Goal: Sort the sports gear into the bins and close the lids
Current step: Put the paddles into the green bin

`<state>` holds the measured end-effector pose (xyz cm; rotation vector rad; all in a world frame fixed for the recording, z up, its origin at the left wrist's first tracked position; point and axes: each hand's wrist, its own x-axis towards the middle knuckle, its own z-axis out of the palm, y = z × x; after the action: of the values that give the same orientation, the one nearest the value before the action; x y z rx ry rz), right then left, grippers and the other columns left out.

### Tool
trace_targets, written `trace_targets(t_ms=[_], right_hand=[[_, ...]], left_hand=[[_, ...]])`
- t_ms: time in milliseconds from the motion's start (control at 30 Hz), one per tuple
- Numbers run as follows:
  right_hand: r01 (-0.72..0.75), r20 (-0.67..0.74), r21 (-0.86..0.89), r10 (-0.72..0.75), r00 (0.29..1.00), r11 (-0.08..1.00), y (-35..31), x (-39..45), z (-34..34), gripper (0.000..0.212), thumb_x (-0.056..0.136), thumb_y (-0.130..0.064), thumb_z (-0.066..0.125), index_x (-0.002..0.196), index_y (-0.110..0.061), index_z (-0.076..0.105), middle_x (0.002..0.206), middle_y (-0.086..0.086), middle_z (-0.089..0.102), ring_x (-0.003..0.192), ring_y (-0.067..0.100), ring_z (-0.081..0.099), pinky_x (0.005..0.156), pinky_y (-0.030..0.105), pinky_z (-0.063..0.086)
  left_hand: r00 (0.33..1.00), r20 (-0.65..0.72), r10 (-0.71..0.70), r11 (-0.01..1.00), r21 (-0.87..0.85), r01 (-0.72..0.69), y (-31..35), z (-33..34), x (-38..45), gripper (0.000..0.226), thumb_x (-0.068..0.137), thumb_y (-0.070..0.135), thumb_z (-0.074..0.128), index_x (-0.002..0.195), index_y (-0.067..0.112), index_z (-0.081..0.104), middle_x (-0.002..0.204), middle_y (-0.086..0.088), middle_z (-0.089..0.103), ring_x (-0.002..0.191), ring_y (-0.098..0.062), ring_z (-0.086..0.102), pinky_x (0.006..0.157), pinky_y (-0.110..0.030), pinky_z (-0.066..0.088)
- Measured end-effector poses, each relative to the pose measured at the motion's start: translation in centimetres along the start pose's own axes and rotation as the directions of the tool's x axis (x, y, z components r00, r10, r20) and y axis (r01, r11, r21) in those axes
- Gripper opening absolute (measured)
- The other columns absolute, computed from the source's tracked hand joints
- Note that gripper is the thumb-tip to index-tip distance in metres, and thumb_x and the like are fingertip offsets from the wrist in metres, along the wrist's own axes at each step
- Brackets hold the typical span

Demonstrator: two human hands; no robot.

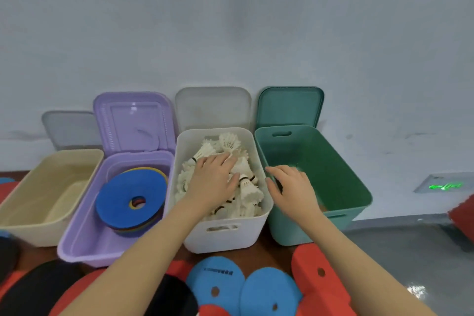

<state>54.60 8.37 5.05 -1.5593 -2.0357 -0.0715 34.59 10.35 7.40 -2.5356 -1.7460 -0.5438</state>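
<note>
Four open bins stand in a row against the wall. The white bin (225, 233) is heaped with white shuttlecocks (228, 141). My left hand (213, 179) lies flat on the heap with straight fingers. My right hand (292, 187) hovers over the rim between the white bin and the green bin (333, 174), fingers bent; a small dark patch shows between thumb and fingers, and whether it holds anything is unclear. The purple bin (84, 238) holds a stack of flat discs (123, 192), blue on top. The beige bin (30, 220) looks empty.
Each bin's lid leans on the wall behind it: grey lid (71, 128), purple lid (133, 120), white lid (213, 108), green lid (289, 105). Two blue discs (215, 282), a red block (320, 279) and black pads (38, 287) lie in front of the bins.
</note>
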Motion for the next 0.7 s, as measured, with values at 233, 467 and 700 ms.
trace_targets(t_ms=[233,467,700], right_hand=[[0.009,-0.053,0.101,-0.004,0.999,0.995,-10.3,-2.4,3.2,0.031,0.089,-0.029,0.051,0.11,-0.012,0.066,0.097,0.0,0.067,0.09,0.021,0.062,0.078,0.032,0.047],[0.012,-0.016,0.143,-0.01,1.0,0.99,-19.7,-6.8,7.0,0.036,0.089,-0.034,0.045,0.108,-0.012,0.066,0.092,0.001,0.067,0.088,0.022,0.061,0.074,0.034,0.047],[-0.068,0.409,0.121,0.013,0.912,0.99,-23.7,-12.9,11.9,0.062,0.079,-0.059,0.038,0.127,-0.024,0.055,0.112,-0.003,0.062,0.103,0.021,0.057,0.085,0.034,0.04]], left_hand=[[0.998,-0.022,0.056,0.996,-0.064,-0.057,-8.1,-3.5,-7.0,0.054,0.08,0.042,0.033,0.113,0.012,0.065,0.117,-0.007,0.064,0.102,-0.029,0.061,0.085,-0.044,0.042],[0.999,-0.002,0.05,0.993,-0.104,-0.049,-16.0,-4.6,-15.2,0.047,0.078,0.037,0.037,0.101,0.009,0.068,0.105,-0.009,0.067,0.091,-0.031,0.064,0.078,-0.047,0.045],[0.996,0.038,-0.084,0.982,-0.167,0.089,-20.0,-2.7,-23.3,0.05,0.085,0.039,0.035,0.114,0.01,0.063,0.118,-0.009,0.061,0.108,-0.03,0.056,0.087,-0.044,0.042]])
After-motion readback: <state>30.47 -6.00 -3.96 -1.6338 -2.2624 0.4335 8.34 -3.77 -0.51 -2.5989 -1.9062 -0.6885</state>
